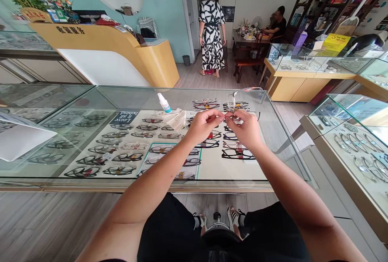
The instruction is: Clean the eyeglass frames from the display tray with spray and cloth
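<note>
Above the glass counter, my left hand (pixel 205 124) and my right hand (pixel 247 129) meet at their fingertips, both closed in a pinch. A pair of thin-framed eyeglasses (pixel 230 102) rises behind the fingers of my right hand, one temple stretching to the right. The fingertips hide the spot where the frame is gripped; a tiny reddish bit shows between them. Left of my hands, a beige cleaning cloth (pixel 176 119) lies on the counter, touching or close to a small white spray bottle (pixel 164 103). Rows of eyeglasses (pixel 123 156) lie under the glass below my arms.
The glass display counter (pixel 178 186) spans the front. A white panel-like object (pixel 22 136) stands at left. Another glass showcase (pixel 354 149) is at right. Farther back are a wooden reception desk (pixel 157 58), a standing person (pixel 211 32) and a person seated at a table (pixel 277 26).
</note>
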`<state>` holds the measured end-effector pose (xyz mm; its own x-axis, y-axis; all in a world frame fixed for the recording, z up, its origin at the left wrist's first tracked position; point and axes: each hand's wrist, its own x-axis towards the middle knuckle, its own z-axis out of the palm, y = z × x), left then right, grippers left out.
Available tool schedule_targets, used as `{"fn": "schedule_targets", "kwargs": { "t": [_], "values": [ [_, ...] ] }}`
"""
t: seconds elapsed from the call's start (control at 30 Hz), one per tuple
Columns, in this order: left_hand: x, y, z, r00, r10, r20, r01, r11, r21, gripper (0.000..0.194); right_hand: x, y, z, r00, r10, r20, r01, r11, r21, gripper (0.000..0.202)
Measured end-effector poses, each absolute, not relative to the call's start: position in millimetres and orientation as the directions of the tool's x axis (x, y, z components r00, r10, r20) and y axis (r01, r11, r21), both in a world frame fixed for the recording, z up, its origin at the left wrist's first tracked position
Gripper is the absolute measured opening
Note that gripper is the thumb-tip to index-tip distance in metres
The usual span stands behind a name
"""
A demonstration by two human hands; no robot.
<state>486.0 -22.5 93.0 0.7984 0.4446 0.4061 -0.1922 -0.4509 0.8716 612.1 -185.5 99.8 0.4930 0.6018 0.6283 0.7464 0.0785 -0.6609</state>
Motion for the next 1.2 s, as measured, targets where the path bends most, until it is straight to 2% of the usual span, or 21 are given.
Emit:
{"fn": "schedule_targets", "kwargs": {
  "t": [0.27, 0.6, 0.77, 1.03, 1.2],
  "values": [
    [485, -23, 97, 0.817, 0.448, 0.362, -0.158, -0.431, 0.889, 0.041, 616, -184, 92, 0.422, 0.597, 0.682, 0.84, 0.026, -0.542, 0.017],
    [481, -39, 101, 0.815, 0.461, 0.351, -0.164, -0.398, 0.903, 0.034, 614, -185, 99, 0.544, 0.544, 0.639, 0.747, 0.033, -0.664, 0.011],
    [480, -46, 101, 0.732, 0.467, 0.496, -0.23, -0.517, 0.825, 0.022, 612, -185, 101, 0.594, 0.566, 0.571, 0.667, 0.05, -0.743, 0.011],
    [477, -52, 99, 0.632, 0.463, 0.622, -0.242, -0.645, 0.725, 0.013, 613, -184, 102, 0.622, 0.569, 0.538, 0.623, 0.056, -0.78, 0.016],
    [475, -45, 106, 0.647, 0.482, 0.59, -0.257, -0.592, 0.764, 0.025, 613, -187, 107, 0.574, 0.629, 0.525, 0.586, 0.133, -0.8, 0.022]
  ]
}}
